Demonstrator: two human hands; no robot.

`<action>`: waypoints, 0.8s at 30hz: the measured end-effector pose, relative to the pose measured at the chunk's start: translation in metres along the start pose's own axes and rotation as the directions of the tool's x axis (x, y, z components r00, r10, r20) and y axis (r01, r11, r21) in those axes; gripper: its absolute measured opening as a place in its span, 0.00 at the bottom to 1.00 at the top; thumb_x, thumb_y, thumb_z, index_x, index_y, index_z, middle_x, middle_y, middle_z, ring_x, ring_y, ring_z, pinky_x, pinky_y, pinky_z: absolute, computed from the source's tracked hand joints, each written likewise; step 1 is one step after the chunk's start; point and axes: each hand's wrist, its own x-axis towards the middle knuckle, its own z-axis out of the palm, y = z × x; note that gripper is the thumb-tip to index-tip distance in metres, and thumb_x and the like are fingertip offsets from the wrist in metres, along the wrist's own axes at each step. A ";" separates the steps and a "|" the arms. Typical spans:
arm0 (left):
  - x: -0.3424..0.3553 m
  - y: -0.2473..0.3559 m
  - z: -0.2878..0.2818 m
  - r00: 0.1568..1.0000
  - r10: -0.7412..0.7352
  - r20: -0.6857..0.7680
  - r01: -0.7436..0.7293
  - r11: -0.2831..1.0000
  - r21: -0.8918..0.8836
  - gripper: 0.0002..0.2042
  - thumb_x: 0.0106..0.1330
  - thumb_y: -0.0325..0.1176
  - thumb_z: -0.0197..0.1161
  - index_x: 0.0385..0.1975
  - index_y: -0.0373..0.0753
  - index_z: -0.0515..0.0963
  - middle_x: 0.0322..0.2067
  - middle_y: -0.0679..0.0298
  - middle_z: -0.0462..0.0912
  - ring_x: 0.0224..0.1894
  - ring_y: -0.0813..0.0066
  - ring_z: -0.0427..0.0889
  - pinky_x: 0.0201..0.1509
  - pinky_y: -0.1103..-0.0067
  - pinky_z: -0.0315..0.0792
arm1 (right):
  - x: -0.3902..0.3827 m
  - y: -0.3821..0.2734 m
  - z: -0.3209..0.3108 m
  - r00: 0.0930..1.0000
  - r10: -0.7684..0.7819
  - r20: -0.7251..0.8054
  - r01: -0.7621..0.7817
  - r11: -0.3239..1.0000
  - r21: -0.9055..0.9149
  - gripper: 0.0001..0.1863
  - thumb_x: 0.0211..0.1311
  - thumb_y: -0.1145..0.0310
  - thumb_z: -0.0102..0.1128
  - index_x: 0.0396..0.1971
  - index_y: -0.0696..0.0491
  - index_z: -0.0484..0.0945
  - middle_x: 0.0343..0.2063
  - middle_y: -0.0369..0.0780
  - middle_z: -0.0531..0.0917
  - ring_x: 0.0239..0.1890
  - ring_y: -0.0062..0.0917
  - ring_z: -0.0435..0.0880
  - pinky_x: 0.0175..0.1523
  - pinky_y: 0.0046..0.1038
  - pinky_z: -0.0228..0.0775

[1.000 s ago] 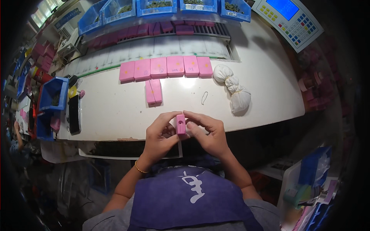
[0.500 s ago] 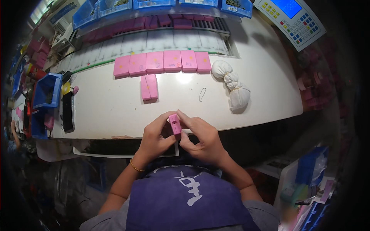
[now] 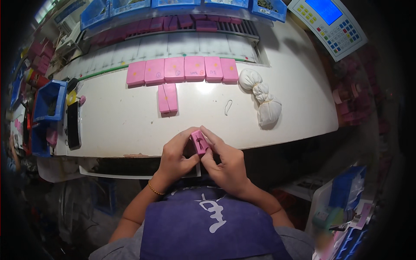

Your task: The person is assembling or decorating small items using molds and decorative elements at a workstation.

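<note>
Between my left hand (image 3: 175, 158) and my right hand (image 3: 225, 167), just in front of the bench edge, is a small pink block (image 3: 199, 142), gripped by both. Its upper end shows a hole and a dark slit running from it. Beyond my hands, two narrow pink blocks (image 3: 167, 99) lie side by side below a row of several pink blocks (image 3: 174, 69) with small marks. A thin wire loop (image 3: 227, 108) lies to their right, beside white tied cloth bundles (image 3: 268, 113).
The white bench (image 3: 121, 112) has a slatted rack (image 3: 234, 28) of pink blocks at the back, under blue bins (image 3: 175, 3). A keypad device (image 3: 329, 30) stands back right; a blue bin (image 3: 50, 99) and black phone-like object (image 3: 73, 123) sit left. Another person's arm (image 3: 14, 149) shows far left.
The pink block has tilted, its top leaning left, and a dark slit now shows at its hole. My right thumb and hand have moved down and left along the block.
</note>
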 end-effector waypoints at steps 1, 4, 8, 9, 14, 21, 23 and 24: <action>0.001 0.001 0.000 1.000 0.000 0.004 0.000 1.000 -0.011 0.26 0.51 0.28 0.72 0.53 0.34 0.75 0.40 0.53 0.83 0.36 0.59 0.84 0.38 0.73 0.77 | 0.000 0.001 0.000 1.000 0.000 0.000 0.000 1.000 -0.002 0.32 0.56 0.79 0.60 0.64 0.56 0.69 0.27 0.46 0.81 0.25 0.34 0.81 0.37 0.32 0.76; 0.000 -0.001 0.001 1.000 -0.008 0.009 0.008 1.000 -0.028 0.26 0.51 0.29 0.72 0.53 0.34 0.75 0.41 0.53 0.83 0.36 0.59 0.84 0.39 0.72 0.77 | 0.002 0.000 -0.001 0.993 0.116 -0.030 -0.105 0.964 0.244 0.29 0.60 0.77 0.59 0.64 0.57 0.70 0.32 0.49 0.84 0.29 0.34 0.86 0.39 0.30 0.77; -0.001 0.001 -0.002 1.000 -0.004 0.004 0.004 1.000 -0.001 0.26 0.52 0.30 0.73 0.53 0.34 0.75 0.42 0.53 0.83 0.37 0.59 0.84 0.40 0.72 0.77 | 0.011 -0.006 -0.018 0.988 0.104 0.114 -0.127 0.968 0.216 0.28 0.65 0.72 0.57 0.66 0.56 0.67 0.38 0.54 0.85 0.40 0.38 0.88 0.44 0.31 0.79; 0.000 0.001 -0.002 1.000 -0.017 0.010 0.017 1.000 -0.015 0.26 0.52 0.29 0.73 0.53 0.34 0.75 0.41 0.52 0.82 0.38 0.59 0.83 0.41 0.71 0.77 | 0.014 -0.005 -0.020 0.987 0.084 0.140 -0.119 0.957 0.263 0.29 0.65 0.71 0.57 0.67 0.56 0.65 0.38 0.55 0.84 0.41 0.39 0.88 0.44 0.31 0.79; -0.002 0.008 -0.007 0.992 -0.106 0.071 0.098 0.990 0.097 0.27 0.51 0.28 0.72 0.54 0.34 0.74 0.38 0.52 0.81 0.40 0.57 0.82 0.43 0.71 0.76 | 0.035 0.005 -0.018 0.935 0.044 0.351 -0.024 0.998 -0.062 0.25 0.71 0.64 0.48 0.64 0.57 0.65 0.35 0.57 0.82 0.38 0.46 0.85 0.46 0.42 0.73; -0.003 0.007 -0.007 0.992 -0.079 0.096 0.078 0.997 0.012 0.31 0.51 0.24 0.72 0.58 0.34 0.71 0.45 0.52 0.80 0.47 0.57 0.83 0.49 0.70 0.78 | 0.031 0.016 -0.020 0.906 0.108 0.409 -0.217 0.949 0.231 0.25 0.71 0.69 0.40 0.67 0.55 0.57 0.38 0.58 0.80 0.41 0.51 0.82 0.51 0.43 0.71; -0.004 0.007 -0.006 0.991 -0.087 0.098 0.089 0.996 -0.023 0.30 0.52 0.25 0.72 0.58 0.33 0.70 0.48 0.51 0.80 0.50 0.57 0.83 0.52 0.71 0.78 | 0.028 0.019 -0.019 0.908 0.108 0.405 -0.221 0.944 0.244 0.26 0.71 0.70 0.39 0.67 0.55 0.56 0.39 0.58 0.80 0.42 0.51 0.82 0.51 0.43 0.71; -0.004 0.007 -0.006 0.989 -0.111 0.097 0.115 0.993 -0.038 0.30 0.54 0.27 0.73 0.58 0.33 0.70 0.51 0.51 0.79 0.52 0.58 0.82 0.54 0.71 0.78 | 0.026 0.025 -0.017 0.918 0.090 0.386 -0.210 0.937 0.281 0.26 0.71 0.69 0.39 0.67 0.55 0.56 0.41 0.58 0.80 0.43 0.50 0.82 0.53 0.42 0.70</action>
